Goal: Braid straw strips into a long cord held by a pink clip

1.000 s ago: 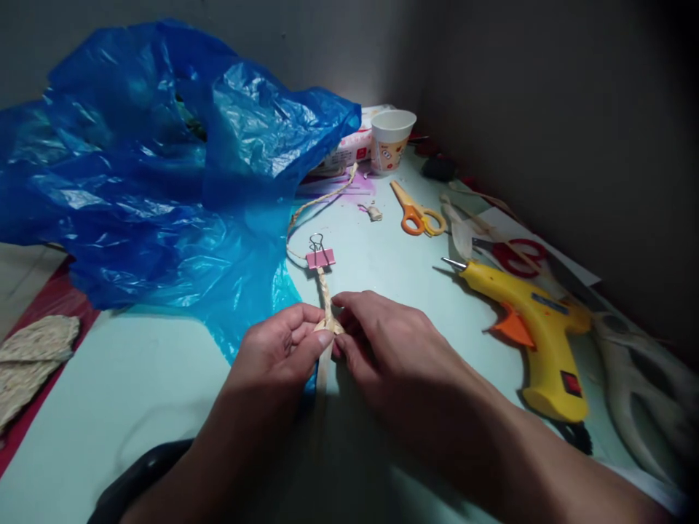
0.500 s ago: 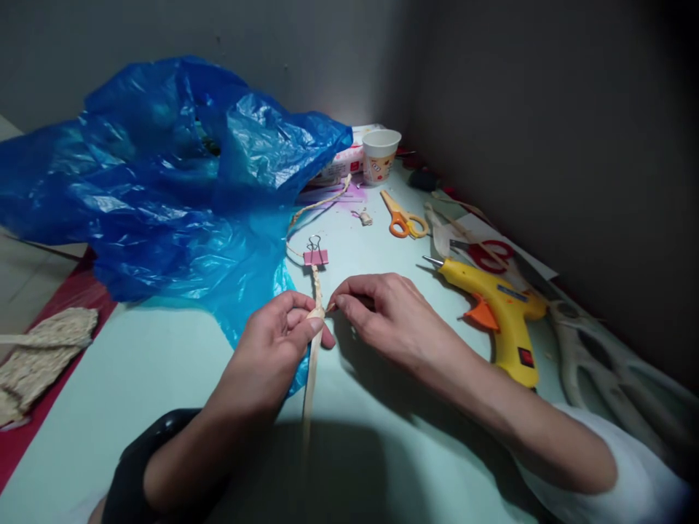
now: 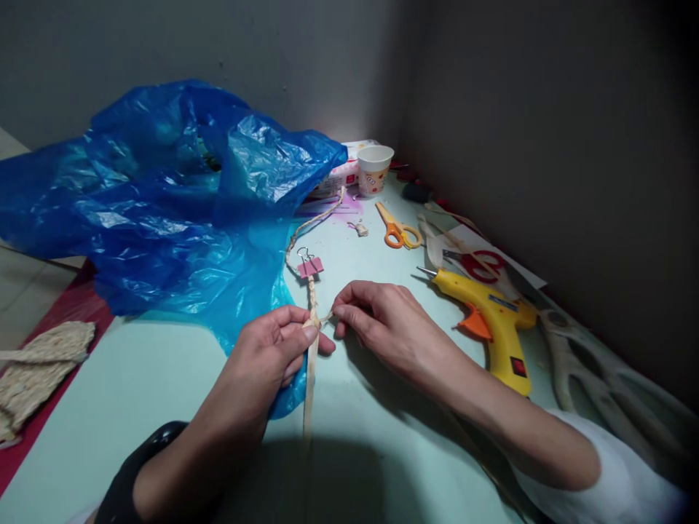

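Between my hands runs a pale straw-like braid (image 3: 312,292), its upper part gripped by a pink binder clip (image 3: 311,267). My left hand (image 3: 281,342) pinches the braid's lower end between thumb and fingers. From there a flat loose strand (image 3: 309,389) hangs down toward me. On the right, my right hand (image 3: 376,316) is closed on another thin strand (image 3: 326,317) and holds it out sideways from the braid. Beyond the clip, the finished braid (image 3: 317,218) curves away over the table.
A crumpled blue plastic bag (image 3: 180,196) covers the left back. Along the right lie a yellow glue gun (image 3: 499,313), orange scissors (image 3: 401,231), red-handled scissors (image 3: 483,266) and large grey shears (image 3: 579,356). A paper cup (image 3: 374,171) stands behind. A woven straw piece (image 3: 46,367) lies far left.
My right hand has drawn slightly away from the left, with more of the strand showing between them. The binder clip has tilted. The whole view has shifted a little.
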The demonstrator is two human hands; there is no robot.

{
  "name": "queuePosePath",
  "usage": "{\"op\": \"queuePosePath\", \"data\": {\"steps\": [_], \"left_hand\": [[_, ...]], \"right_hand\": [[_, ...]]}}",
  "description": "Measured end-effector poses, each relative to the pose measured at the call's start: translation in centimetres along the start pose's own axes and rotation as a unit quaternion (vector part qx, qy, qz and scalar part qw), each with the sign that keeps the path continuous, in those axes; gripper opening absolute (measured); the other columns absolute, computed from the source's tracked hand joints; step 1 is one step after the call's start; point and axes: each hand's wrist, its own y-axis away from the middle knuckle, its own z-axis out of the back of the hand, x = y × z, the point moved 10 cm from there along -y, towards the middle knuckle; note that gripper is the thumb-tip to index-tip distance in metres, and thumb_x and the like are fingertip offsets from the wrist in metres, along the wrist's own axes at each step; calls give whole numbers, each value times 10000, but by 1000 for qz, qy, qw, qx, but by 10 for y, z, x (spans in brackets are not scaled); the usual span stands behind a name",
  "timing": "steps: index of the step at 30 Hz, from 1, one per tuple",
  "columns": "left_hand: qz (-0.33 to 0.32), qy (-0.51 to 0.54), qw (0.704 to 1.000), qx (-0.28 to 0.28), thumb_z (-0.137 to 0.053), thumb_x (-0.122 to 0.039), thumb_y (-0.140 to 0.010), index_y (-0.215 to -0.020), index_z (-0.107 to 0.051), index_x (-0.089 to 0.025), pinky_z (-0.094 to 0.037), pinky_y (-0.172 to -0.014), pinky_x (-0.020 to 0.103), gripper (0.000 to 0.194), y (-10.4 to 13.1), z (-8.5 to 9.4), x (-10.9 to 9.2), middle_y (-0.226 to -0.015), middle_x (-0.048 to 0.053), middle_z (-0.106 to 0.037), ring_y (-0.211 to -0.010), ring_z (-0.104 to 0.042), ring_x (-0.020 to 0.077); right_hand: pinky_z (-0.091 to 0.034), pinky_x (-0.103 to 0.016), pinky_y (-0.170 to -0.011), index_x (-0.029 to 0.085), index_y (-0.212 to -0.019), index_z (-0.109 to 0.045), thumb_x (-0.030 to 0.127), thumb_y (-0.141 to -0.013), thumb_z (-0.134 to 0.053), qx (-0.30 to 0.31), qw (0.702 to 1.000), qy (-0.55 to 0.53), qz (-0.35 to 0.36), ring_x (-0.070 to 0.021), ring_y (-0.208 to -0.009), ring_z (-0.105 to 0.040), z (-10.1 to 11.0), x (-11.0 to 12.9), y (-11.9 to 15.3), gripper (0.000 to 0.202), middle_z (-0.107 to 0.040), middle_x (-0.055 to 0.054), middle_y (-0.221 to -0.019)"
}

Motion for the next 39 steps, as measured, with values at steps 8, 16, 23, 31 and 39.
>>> {"op": "queuePosePath", "data": {"steps": [8,16,23,31,39], "left_hand": [[8,33,999,-15,-641,-292,-795,-806,-602,-138,-115,-396,170,159,1,1,-1,-656,-10,-631,-399,-239,-2],[8,25,1000,-17,-638,-291,-798,-795,-592,-143,-119,-390,169,155,0,3,0,-652,-13,-630,-404,-244,5],[3,5,1000,-24,-648,-324,-793,-803,-583,-148,-138,-392,158,188,2,3,-3,-643,-15,-633,-407,-273,10],[3,27,1000,-7,-644,-275,-795,-815,-583,-151,-167,-390,144,140,1,1,-1,-570,-53,-559,-408,-295,15],[9,29,1000,-5,-640,-282,-812,-836,-578,-164,-194,-393,133,135,0,0,1,-608,-48,-585,-412,-326,10]], "right_hand": [[-333,-241,-589,189,-781,-594,222,-912,-451,45,999,15,23,-104,-636,-527,1,6,0,196,-655,33,-708],[-372,-267,-644,200,-958,-588,215,-864,-502,56,995,83,19,-178,-802,-570,29,-4,1,128,-666,-36,-861],[-409,-235,-626,177,-828,-599,194,-860,-538,-17,993,-113,24,-132,-702,-589,40,12,1,71,-657,-6,-760],[-439,-232,-677,153,-852,-676,141,-814,-584,42,979,-198,-3,-123,-706,-592,-3,9,1,100,-675,-9,-764],[-387,-237,-664,178,-938,-700,200,-799,-637,23,998,-66,7,-137,-758,-590,-4,3,-2,155,-693,-21,-830]]}}
